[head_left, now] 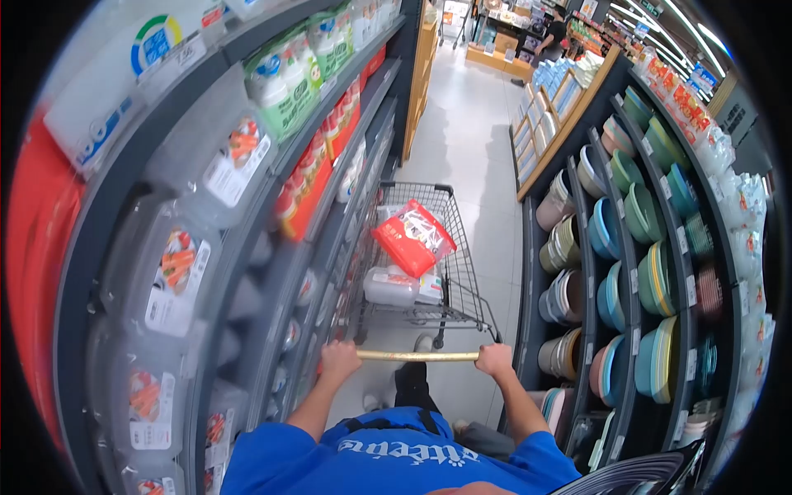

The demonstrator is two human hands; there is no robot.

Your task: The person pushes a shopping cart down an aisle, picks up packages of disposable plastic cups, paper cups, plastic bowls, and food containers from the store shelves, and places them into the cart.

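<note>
Both of my hands are wrapped round the yellowish handlebar [417, 356] of a wire shopping cart [470, 289]. My left hand [340, 360] grips its left end, close to the left shelf. At the right end, my right hand [495, 360] is closed on the bar. Inside the cart lies a red and white plastic package [415, 238], tilted across the other goods. Below it rest a clear plastic container [391, 286] and a package with a white label [431, 286], partly hidden.
Shelves on the left hold clear containers with food-picture labels [176, 276] and green packs [280, 87]. Stacked plastic basins [652, 355] and buckets [561, 297] fill the right shelves. The tiled aisle floor [462, 115] runs ahead. A person [551, 37] in dark clothes stands far off.
</note>
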